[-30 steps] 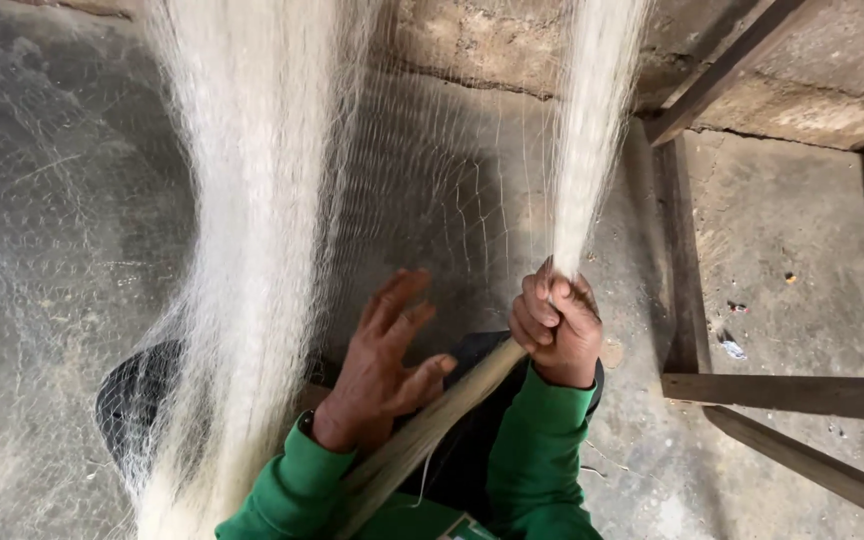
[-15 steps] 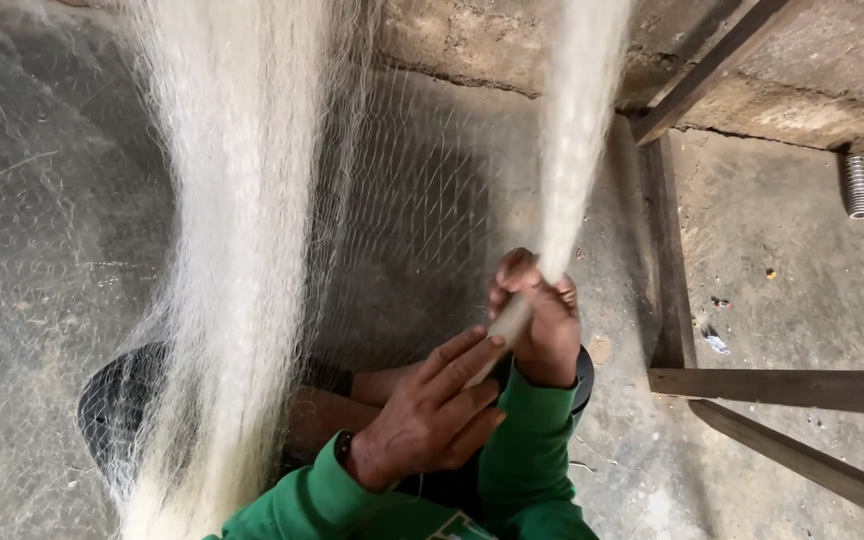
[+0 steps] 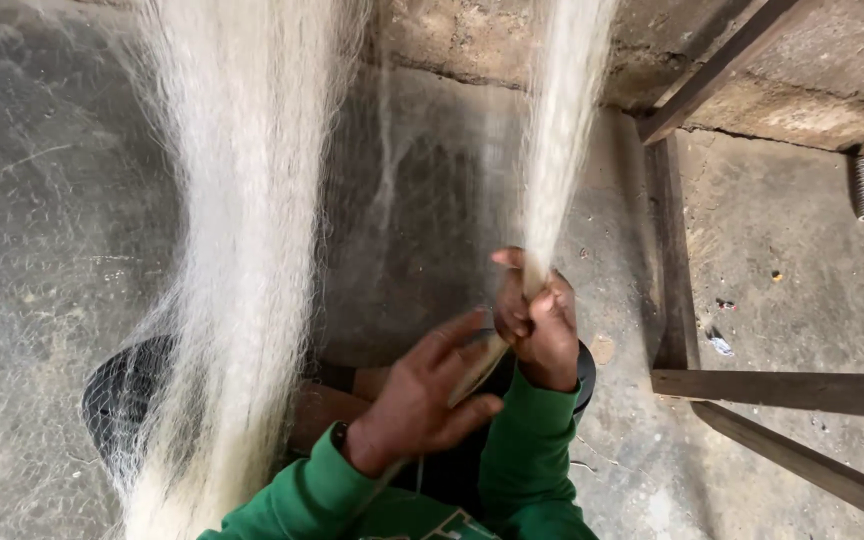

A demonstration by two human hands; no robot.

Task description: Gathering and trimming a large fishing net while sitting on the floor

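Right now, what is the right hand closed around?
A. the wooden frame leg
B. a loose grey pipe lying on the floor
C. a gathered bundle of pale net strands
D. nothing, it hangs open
C: the right hand is fisted around the gathered bundle of pale net strands rising from it, while the left hand touches the same bundle just below.

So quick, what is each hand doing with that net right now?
Left hand: open, fingers spread, touching the gathered net bundle just below the other fist.
Right hand: closed in a fist around the same bundle.
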